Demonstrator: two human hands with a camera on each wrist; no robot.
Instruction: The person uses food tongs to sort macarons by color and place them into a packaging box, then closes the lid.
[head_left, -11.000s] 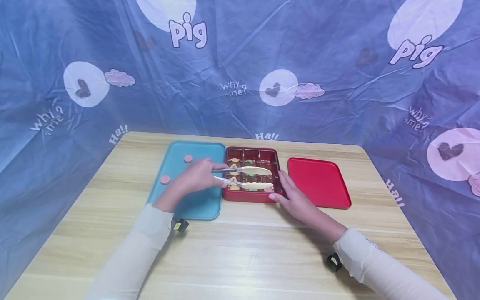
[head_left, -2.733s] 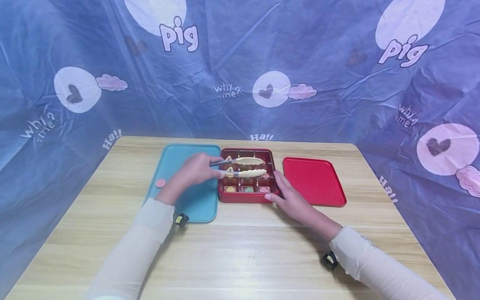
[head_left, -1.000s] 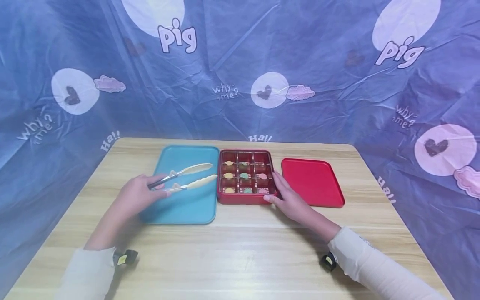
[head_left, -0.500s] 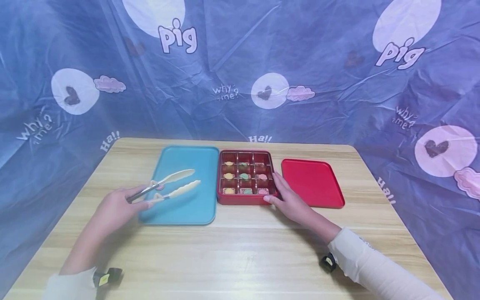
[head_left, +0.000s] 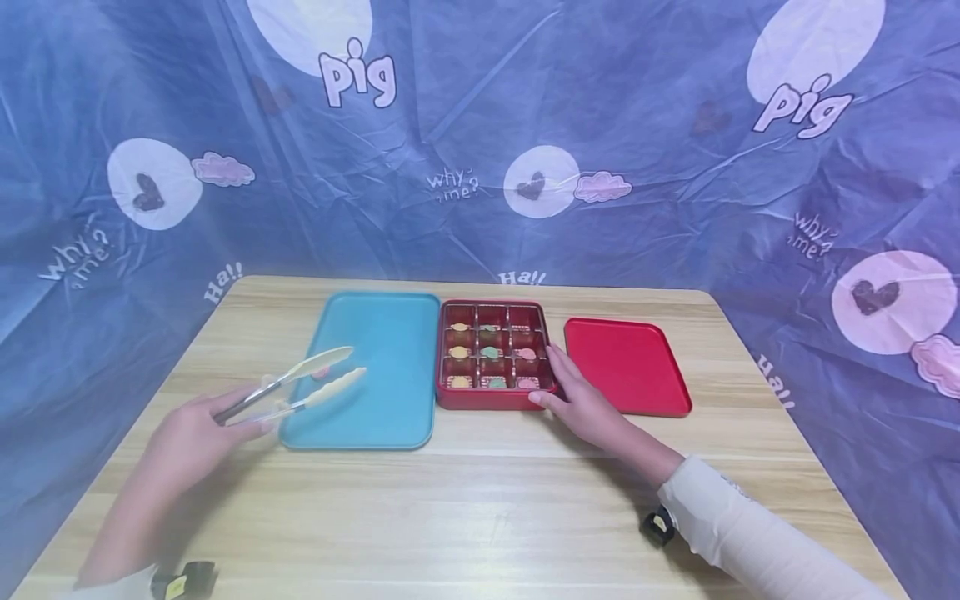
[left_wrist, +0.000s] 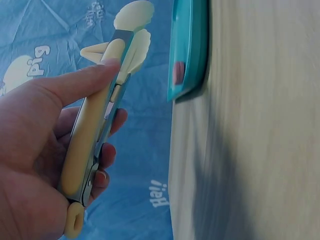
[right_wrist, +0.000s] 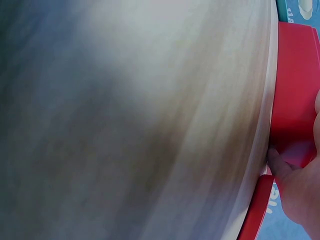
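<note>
Head view: a pair of tongs (left_wrist: 89, 130) is held in the left hand (head_left: 191, 433), its handles gripped between thumb and curled fingers; the tips are spread, nothing is seen between them, and they are held above the tray. Beyond that hand, just by the tips, one loose pink piece (left_wrist: 178, 72) is seen lying on the blue tray (head_left: 393, 367). To the right of the tray, just beside it, a red box (head_left: 487, 401) is steadied by the right hand (head_left: 588, 400), whose fingers are laid extended along its right side, with the thumb set at the near corner. Ahead and to the left of that hand, eight of the nine compartments look occupied, with yellow pieces (head_left: 460, 352), green pieces (head_left: 491, 352) and pink ones in columns; in the far one on the right, no piece can be made out. By that count, the work is judged nearly done, with the single tray piece left. To the right of the right hand, a red lid (head_left: 626, 367) is laid flat on the worktop (head_left: 480, 500). Beyond both hands, printed blue cloth (head_left: 450, 108) is hung.
</note>
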